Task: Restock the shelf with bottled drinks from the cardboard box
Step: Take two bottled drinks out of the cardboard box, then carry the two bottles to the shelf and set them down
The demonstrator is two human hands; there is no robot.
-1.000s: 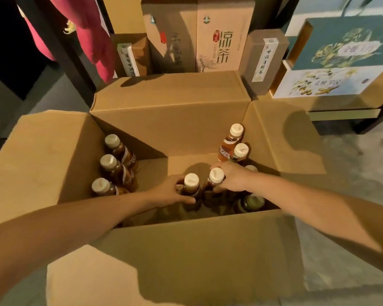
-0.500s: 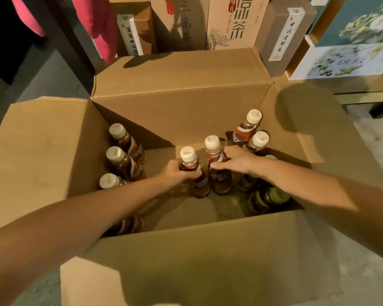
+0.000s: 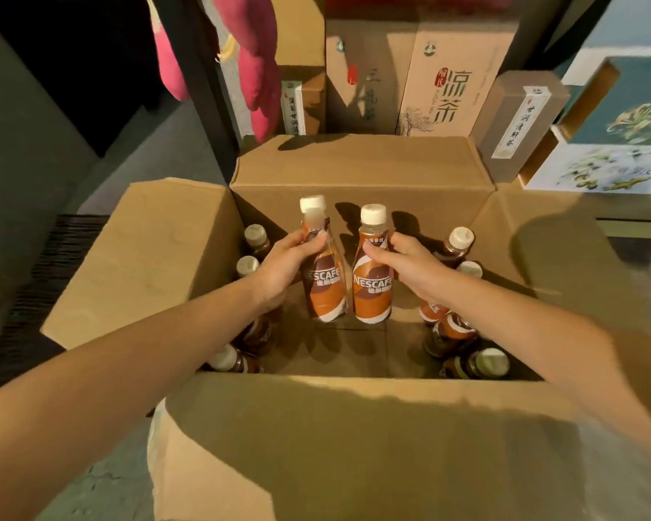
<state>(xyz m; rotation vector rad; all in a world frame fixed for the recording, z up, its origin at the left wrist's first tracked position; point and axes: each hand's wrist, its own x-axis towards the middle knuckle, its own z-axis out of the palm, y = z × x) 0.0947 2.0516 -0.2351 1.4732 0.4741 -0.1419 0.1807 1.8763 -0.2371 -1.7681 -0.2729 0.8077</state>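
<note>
Squarely over the open cardboard box (image 3: 358, 171), the left hand (image 3: 282, 267) grips the left bottle (image 3: 324, 291) and the right hand (image 3: 412, 270) the right bottle (image 3: 373, 293), both upright and just apart, best raised straight up to clear the spare bottles (image 3: 460, 239) lining both walls.

Box (image 3: 358, 438) middle lies open; bottles (image 3: 452, 334) crowd both sides.

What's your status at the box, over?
Left hand grips left bottle, right hand grips right bottle, both upright. Other bottles line both sides of the cardboard box. Flaps open, nothing above.
</note>
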